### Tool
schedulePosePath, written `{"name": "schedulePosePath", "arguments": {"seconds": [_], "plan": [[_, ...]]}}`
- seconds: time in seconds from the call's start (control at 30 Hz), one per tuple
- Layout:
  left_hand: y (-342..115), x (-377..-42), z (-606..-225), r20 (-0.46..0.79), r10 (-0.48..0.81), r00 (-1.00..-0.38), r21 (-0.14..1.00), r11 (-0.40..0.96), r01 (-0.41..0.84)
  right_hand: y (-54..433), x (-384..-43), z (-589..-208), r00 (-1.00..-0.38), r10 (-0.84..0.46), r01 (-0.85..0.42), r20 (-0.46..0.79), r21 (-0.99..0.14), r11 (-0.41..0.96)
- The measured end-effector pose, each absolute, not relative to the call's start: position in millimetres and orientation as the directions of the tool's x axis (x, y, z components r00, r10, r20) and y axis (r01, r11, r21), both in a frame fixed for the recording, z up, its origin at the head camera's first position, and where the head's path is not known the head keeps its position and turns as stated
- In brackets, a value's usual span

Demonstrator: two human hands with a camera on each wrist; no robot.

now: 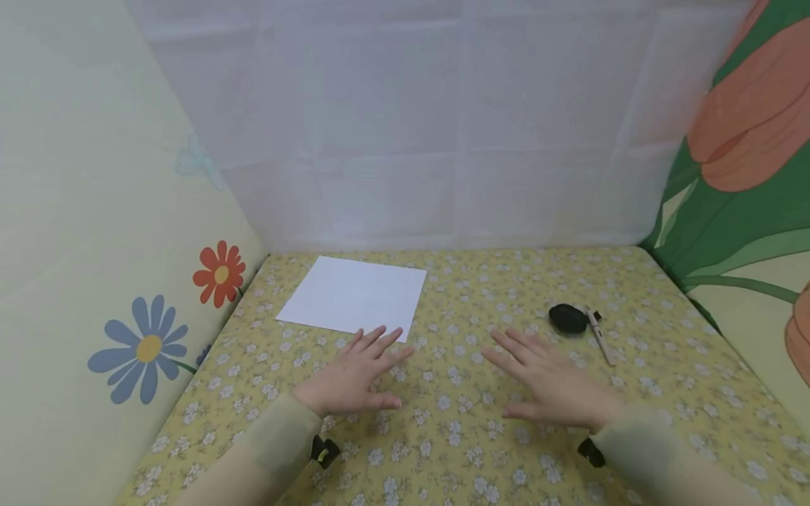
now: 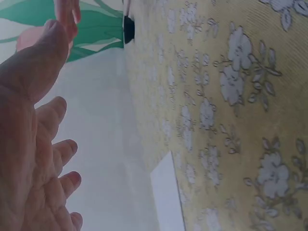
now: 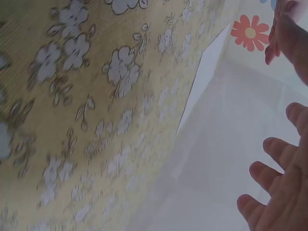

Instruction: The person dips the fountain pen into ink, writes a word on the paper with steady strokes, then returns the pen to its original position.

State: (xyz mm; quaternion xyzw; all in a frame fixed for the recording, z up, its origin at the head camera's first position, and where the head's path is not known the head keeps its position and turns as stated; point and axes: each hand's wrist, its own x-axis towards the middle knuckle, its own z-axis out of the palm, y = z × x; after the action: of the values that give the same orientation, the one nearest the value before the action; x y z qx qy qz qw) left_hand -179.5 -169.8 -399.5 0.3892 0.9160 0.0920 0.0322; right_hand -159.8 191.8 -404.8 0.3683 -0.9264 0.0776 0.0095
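Fingers spread, my left hand (image 1: 356, 374) hovers over the flowered tablecloth near the lower edge of a white sheet of paper (image 1: 357, 295). It holds nothing. Across from it, my right hand (image 1: 549, 379) has its fingers extended too, with nothing in its grasp. Beyond the right hand lies a small black oval object (image 1: 567, 319), its kind unclear. Right beside that is a slim beige pen-like tool (image 1: 600, 339) with a dark part near its upper end. In the left wrist view, the paper (image 2: 167, 195) shows past the left fingers.
A yellow tablecloth (image 1: 443, 436) with white flowers covers the table. White sheeting (image 1: 405, 126) hangs at the back. Panels with painted flowers stand at the left (image 1: 76, 211) and right (image 1: 747, 211) sides.
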Motion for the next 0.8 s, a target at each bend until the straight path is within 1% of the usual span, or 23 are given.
{"name": "schedulePosePath", "arguments": {"seconds": [0.17,0.27,0.5,0.63,0.8], "plan": [[-172.8,-185.7,-407.7,0.016,0.662,-0.749,0.198,0.733,0.651,175.6,-172.2,-413.2,-0.707,-0.696,-0.707,0.125,-0.153,0.691],[-174.6,-189.6,-412.8,0.009,0.627,-0.779,0.192,0.764,0.617,165.3,-179.9,-418.6,-0.708,-0.695,-0.704,0.125,-0.194,0.683],[-175.4,-201.1,-424.6,-0.023,0.568,-0.823,0.211,0.807,0.551,136.7,-198.8,-430.2,-0.766,-0.635,-0.638,0.105,-0.252,0.728],[-174.7,-208.4,-430.1,-0.029,0.524,-0.851,0.241,0.830,0.503,120.8,-209.1,-434.4,-0.785,-0.614,-0.612,0.087,-0.270,0.743],[-173.4,-215.7,-434.7,-0.042,0.478,-0.877,0.258,0.853,0.453,105.1,-219.5,-438.0,-0.813,-0.580,-0.562,0.055,-0.333,0.757]]}}
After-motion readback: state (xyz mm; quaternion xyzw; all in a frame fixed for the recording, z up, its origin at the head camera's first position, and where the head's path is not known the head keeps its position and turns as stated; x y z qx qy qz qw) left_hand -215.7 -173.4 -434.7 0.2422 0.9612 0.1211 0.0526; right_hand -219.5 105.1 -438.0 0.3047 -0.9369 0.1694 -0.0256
